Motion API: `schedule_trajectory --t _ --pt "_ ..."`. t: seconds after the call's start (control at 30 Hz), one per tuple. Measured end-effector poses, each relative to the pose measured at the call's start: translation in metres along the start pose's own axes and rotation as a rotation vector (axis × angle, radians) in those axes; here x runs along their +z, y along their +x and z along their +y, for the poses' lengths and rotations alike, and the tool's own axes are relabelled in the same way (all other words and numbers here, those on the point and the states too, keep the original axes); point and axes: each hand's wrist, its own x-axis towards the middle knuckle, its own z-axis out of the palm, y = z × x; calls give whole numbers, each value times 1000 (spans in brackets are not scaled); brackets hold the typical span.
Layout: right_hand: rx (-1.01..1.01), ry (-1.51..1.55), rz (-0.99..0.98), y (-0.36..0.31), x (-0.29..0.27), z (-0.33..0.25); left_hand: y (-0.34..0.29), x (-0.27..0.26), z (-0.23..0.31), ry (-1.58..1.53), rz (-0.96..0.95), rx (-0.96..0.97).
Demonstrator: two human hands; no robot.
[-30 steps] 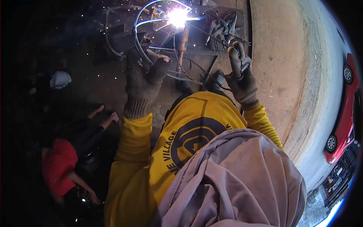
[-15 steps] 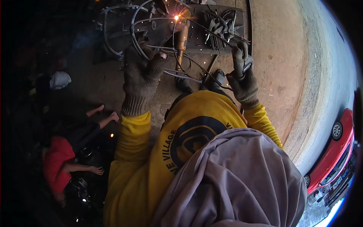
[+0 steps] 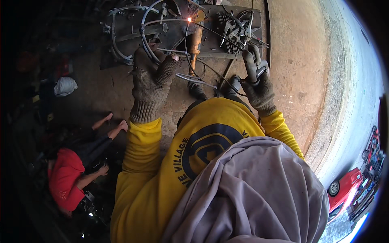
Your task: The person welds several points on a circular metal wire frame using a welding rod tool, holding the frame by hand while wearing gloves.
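Observation:
My left hand, in a brown knit glove, is spread open over curved steel rods that lie on a dark metal plate; I cannot tell whether it touches them. My right hand, also gloved, grips a grey welding holder, and a thin rod runs from it up left to a small glowing spot on the metalwork. An orange-brown handle lies between my hands. Yellow sleeves and a grey cloth cover my arms and head.
A heap of grey clamps and pliers lies on the plate near my right hand. Another person in a red shirt sits at the lower left. A white bundle lies left. Bare concrete and a red car are at the right.
The bright welding flash with sparks has faded to a small glowing point. My hands have hardly moved. The red car at the right edge has shifted down.

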Motion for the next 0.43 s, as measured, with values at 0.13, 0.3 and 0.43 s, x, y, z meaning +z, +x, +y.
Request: schedule_trajectory --t 0.13,0.3,0.43 --pt "92 121 43 3 2 -8 1 2 2 46 9 24" --pt "175 123 22 5 3 -7 -3 8 11 12 2 -14" --pt "22 -12 -31 8 0 -5 -1 3 -5 -383 -3 -143"
